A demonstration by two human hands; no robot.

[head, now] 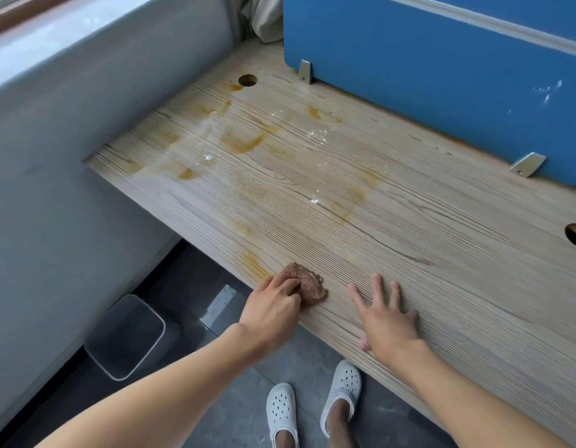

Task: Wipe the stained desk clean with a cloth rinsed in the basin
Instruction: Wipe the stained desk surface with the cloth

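Observation:
A light wooden desk (pixel 409 240) carries orange-brown stains (pixel 241 142) and white specks across its far left half. A small brown cloth (pixel 307 281) lies bunched near the desk's front edge. My left hand (pixel 273 302) presses on the cloth's near left side, fingers bent over it. My right hand (pixel 385 313) lies flat on the bare wood just to the right, fingers spread. A grey basin (pixel 125 334) stands on the floor below the desk's left end.
A blue divider panel (pixel 441 76) on metal brackets runs along the desk's back edge. Cable holes (pixel 248 80) sit at the back left and at the right edge. A grey wall borders the left. My feet in white clogs (pixel 282 412) stand on the dark floor.

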